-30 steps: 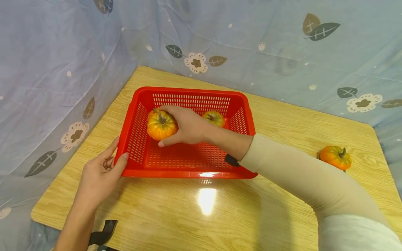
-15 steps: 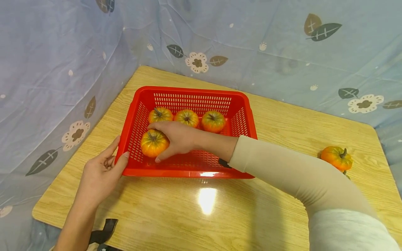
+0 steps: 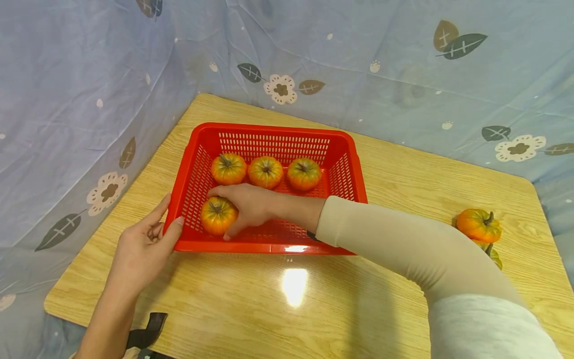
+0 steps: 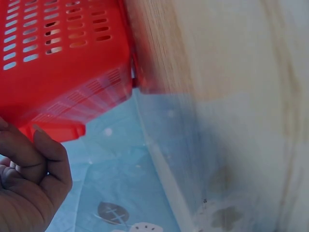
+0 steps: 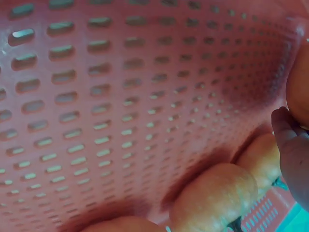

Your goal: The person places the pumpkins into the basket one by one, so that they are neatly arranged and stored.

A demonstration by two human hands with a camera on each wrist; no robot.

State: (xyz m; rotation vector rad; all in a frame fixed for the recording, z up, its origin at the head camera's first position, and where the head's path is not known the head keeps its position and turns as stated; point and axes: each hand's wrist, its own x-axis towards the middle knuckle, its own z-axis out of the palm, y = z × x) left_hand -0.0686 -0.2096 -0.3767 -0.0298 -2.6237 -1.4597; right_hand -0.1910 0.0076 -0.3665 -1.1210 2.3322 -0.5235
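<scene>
Item: black strap [image 3: 152, 326], at the near edge of the wooden table [image 3: 215, 299].
Item: my left hand [image 3: 141, 252], thumb against fingers, pinching the left wall of the red basket [image 3: 251, 247] near its front corner.
Item: my right hand [image 3: 253, 203], inside the basket, thumb and fingers spread wide and curled round the front pumpkin [image 3: 217, 217]. This one sits low in the front left corner; whether it bears on the floor, I cannot tell.
Item: two pumpkins outside, well apart to the right on the table: a greenish pumpkin [image 3: 495, 257], partly hidden by my sleeve, and just beyond it an orange pumpkin [image 3: 477, 224].
Item: rear row within the basket: left rear pumpkin [image 3: 228, 169], middle rear pumpkin [image 3: 265, 172], right rear pumpkin [image 3: 304, 174], none in my grip.
Item: patterned cloth [image 3: 358, 65], behind everything.
Tally, by my judgement: three placed, a fourth nearly so but unreleased, two visible ones left outside.
</scene>
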